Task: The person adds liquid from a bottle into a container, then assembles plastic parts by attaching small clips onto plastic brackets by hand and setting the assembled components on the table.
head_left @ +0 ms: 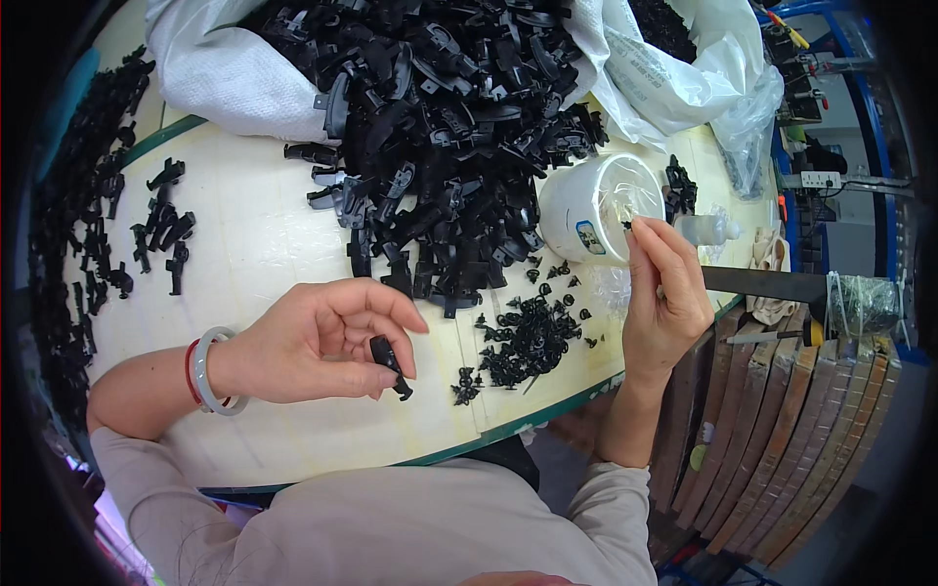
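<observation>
My left hand (303, 342) holds a small, elongated black plastic part (389, 359) between thumb and fingers, tilted above the table. At the mouth of a white tub (565, 210) is my right hand (669, 298), its thumb and forefinger pinched together. A tiny dark bit shows at those fingertips, too small to name. The tub leans toward me and has clear plastic film inside. Between my hands lies a pile of small black clips (532, 342). Beyond it, a large heap of black plastic parts (440, 146) spills from a white woven sack (239, 83).
More black parts (161, 220) lie at the left. A second white sack (674, 93) stands at the back right. By the tub is a small translucent bottle (708, 230). A dark metal bar (767, 283) juts out at the table's right edge, above stacked brown boards (772, 430).
</observation>
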Available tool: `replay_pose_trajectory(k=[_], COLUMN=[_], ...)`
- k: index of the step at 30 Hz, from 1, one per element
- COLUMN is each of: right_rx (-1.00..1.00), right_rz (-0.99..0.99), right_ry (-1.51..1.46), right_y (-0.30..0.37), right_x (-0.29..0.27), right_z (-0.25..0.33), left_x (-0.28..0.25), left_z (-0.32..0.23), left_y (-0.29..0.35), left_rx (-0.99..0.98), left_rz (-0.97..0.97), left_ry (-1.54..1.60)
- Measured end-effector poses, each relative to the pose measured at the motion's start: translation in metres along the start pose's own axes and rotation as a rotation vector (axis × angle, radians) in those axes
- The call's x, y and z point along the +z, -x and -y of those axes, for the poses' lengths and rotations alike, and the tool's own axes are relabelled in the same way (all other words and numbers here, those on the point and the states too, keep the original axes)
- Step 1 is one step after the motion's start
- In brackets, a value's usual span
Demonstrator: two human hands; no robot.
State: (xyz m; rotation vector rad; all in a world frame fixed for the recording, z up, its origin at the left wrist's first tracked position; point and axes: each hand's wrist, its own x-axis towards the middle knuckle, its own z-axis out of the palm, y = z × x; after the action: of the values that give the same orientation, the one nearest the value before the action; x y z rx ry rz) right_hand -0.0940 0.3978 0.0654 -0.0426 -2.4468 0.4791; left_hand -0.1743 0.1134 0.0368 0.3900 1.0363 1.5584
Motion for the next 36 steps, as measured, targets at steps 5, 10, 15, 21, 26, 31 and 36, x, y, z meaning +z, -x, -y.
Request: replay_pose_trajectory(k=[5,10,15,21,26,31,36], right_rx=[-0.002,0.049,0.016,0.182,0.440,0.545,0.324], right_rz=[0.000,-0.020,0.003,-0.082,-0.055,0.071,0.198], right_ry=[0.004,-0.017,-0.001,-0.156,-0.720,-1.025,-0.848], right_y=[-0.001,-0.002,-0.003,0.003,0.016,0.029,0.041], right_x=[0.000,0.000,0.002,-0.004,-0.007,0.004,0.027], right_z=[-0.001,0.001,-0.001,0.007,0.028,0.055,0.081], left_x=[-0.001,0.002,0.000,-0.003,0.000,0.005,0.000], left_z=[0.005,0.005,0.009,0.011,0.011,0.008,0.010], left_y=[-0.002,-0.005,-0.004,0.000,-0.002,-0.006,-0.009], left_rx=[0.082,0.229,0.089,0.087,0.125,0.063,0.116], left_rz=[0.053,0.000,-0.017,-0.014,-0.100,-0.162,-0.114], left_ry=[-0.077,-0.229,0.028,0.102,0.096,0.134,0.172])
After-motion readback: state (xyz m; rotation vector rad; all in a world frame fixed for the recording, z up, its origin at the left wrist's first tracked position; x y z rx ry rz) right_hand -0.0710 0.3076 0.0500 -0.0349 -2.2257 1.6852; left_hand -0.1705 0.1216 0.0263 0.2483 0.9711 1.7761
